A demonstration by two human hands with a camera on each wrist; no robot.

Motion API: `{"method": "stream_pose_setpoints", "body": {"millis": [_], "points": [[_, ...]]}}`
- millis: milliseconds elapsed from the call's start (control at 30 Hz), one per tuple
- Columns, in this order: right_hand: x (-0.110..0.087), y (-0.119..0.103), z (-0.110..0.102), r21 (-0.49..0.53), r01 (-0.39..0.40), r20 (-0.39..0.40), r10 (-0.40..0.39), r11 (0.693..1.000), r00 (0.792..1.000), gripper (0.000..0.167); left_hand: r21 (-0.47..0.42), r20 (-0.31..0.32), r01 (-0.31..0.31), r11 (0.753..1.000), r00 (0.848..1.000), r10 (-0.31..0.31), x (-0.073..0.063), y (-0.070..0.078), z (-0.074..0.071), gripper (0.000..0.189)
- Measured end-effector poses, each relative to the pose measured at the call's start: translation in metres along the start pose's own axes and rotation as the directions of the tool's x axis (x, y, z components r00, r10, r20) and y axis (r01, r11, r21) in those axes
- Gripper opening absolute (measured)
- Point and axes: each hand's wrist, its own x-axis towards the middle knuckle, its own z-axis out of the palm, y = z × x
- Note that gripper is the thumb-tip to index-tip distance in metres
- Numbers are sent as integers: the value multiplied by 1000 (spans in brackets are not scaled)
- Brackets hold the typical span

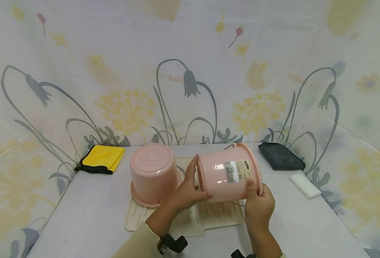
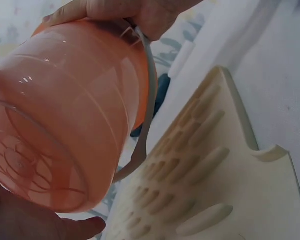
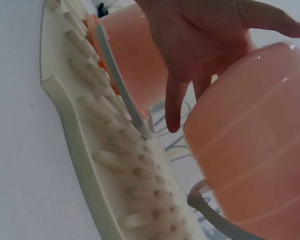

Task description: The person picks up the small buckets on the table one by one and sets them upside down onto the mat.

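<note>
A pink plastic bucket [image 1: 217,182] with a printed label is held tilted on its side, its base to the left and its rim to the right. My right hand [image 1: 261,206] grips it by the rim, thumb lying on the outer wall near the label. At the base end is my left hand [image 1: 187,193], with its fingers spread and fairly straight. The bucket's grey handle [image 2: 146,110] hangs down in the left wrist view. A second pink bucket [image 1: 152,175] stands upside down to the left, on a beige ribbed drying mat [image 1: 206,225].
A yellow cloth with black edging [image 1: 103,157] lies at the back left. Over at the back right are a dark folded cloth [image 1: 281,156] and a white block [image 1: 305,185]. A floral sheet [image 1: 190,43] hangs behind the white table [image 1: 80,222].
</note>
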Motion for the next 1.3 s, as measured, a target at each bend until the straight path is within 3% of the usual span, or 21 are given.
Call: {"method": "stream_pose_setpoints", "body": {"millis": [367,733,933,1067,1167,1233,1300], "points": [[-6,6,5,23,26,9,-26,999,1000,40,-49,-5,-48,998,999,48,11,-4,2,142],[-10,5,6,133,-21,59,13,991,998,41,-40,-81,-33,999,996,30,11,-3,6,124],[-10,9,4,125,24,101,-37,992,994,39,-49,-73,-54,997,996,51,8,3,3,124],[-7,9,2,175,53,133,-76,983,988,32,-57,-77,-53,997,996,49,6,7,2,124],[-5,13,0,278,109,173,-161,955,972,23,-58,-87,-61,996,995,56,5,9,1,125],[-3,17,-1,403,165,198,-262,900,945,26,-55,-94,-59,997,994,54,5,11,1,124],[1,23,-3,523,206,216,-362,827,907,34,-57,-102,-55,997,994,48,4,13,0,124]]}}
